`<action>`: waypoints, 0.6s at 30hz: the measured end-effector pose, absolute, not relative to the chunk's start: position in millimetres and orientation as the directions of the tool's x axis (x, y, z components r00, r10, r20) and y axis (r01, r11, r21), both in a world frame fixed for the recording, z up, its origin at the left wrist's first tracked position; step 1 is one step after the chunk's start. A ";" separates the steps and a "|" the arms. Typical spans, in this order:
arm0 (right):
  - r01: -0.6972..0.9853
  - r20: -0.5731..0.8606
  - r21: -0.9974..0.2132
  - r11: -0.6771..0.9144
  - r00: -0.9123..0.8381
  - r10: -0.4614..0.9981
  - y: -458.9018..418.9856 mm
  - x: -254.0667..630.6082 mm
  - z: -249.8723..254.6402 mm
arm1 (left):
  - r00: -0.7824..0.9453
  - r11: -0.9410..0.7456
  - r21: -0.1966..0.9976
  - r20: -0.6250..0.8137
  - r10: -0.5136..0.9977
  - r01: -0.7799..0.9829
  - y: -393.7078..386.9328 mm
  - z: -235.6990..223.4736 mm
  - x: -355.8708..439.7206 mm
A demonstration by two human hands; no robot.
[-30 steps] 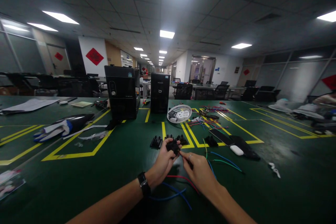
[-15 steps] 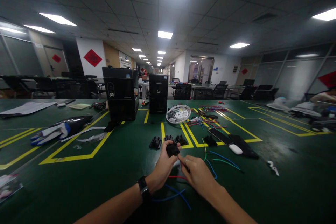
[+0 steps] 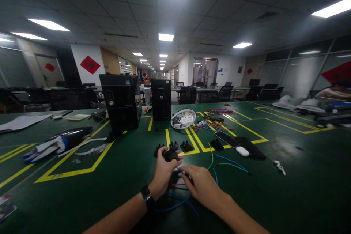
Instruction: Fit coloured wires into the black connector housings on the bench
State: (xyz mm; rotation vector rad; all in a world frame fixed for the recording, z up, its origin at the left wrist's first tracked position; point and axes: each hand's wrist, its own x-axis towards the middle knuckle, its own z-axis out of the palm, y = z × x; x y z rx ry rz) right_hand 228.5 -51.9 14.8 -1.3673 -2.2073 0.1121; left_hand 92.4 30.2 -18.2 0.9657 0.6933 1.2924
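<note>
My left hand (image 3: 162, 170), with a dark watch on its wrist, grips a small black plastic block (image 3: 171, 154) between thumb and fingers. Just below the block, the thumb and fingers of my right hand (image 3: 201, 182) are pinched together; a short bit of blue wire (image 3: 177, 169) shows at their tips. Several similar black blocks (image 3: 187, 146) stand on the green table beyond my hands, and one more black block (image 3: 217, 144) sits to the right. Under and beside my hands lie loose blue wires (image 3: 175, 208), a red wire (image 3: 178, 184) and a green wire (image 3: 233, 165).
A white basket (image 3: 179, 126) and a heap of coloured wires (image 3: 216, 128) lie farther back, near two black computer cases (image 3: 119, 108). A phone (image 3: 226, 139) and white earbud case (image 3: 242, 151) are at right, gloves (image 3: 48, 148) at left. Another person (image 3: 334, 93) sits far right.
My right hand's fingertips have drawn slightly down from the black block, and blue wire now shows between them. My left hand has tilted the block. The whole view has shifted a little.
</note>
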 end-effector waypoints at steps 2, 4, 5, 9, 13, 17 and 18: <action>0.778 0.390 -0.426 0.461 -0.302 0.870 -52.5 230.2 17.6 | 0.178 0.010 0.883 0.084 0.980 -0.469 31.9 -15.5 89.6; 0.753 0.379 -0.499 0.428 -0.255 0.890 -52.4 230.7 20.3 | 0.238 0.051 0.864 0.081 0.968 -0.500 32.8 -9.1 86.7; 0.739 0.374 -0.534 0.410 -0.228 0.899 -52.3 230.2 21.0 | 0.279 0.079 0.851 0.081 0.957 -0.519 33.3 -5.0 85.1; 0.668 0.357 -0.644 0.373 -0.169 0.919 -52.6 223.7 20.3 | 0.303 0.039 0.838 0.153 0.941 -0.544 38.1 6.3 79.6; 0.676 0.315 -0.617 0.403 -0.258 0.913 -52.3 222.1 36.1 | 0.164 -0.172 0.876 0.271 0.949 -0.451 40.3 -0.1 79.1; 0.735 0.293 -0.527 0.426 -0.313 0.903 -46.9 229.0 72.6 | 0.126 -0.176 0.869 0.261 0.957 -0.462 37.3 -2.4 87.5; 0.743 0.317 -0.514 0.429 -0.301 0.899 -45.9 228.7 77.3 | 0.102 -0.152 0.853 0.232 0.967 -0.499 39.3 1.8 89.0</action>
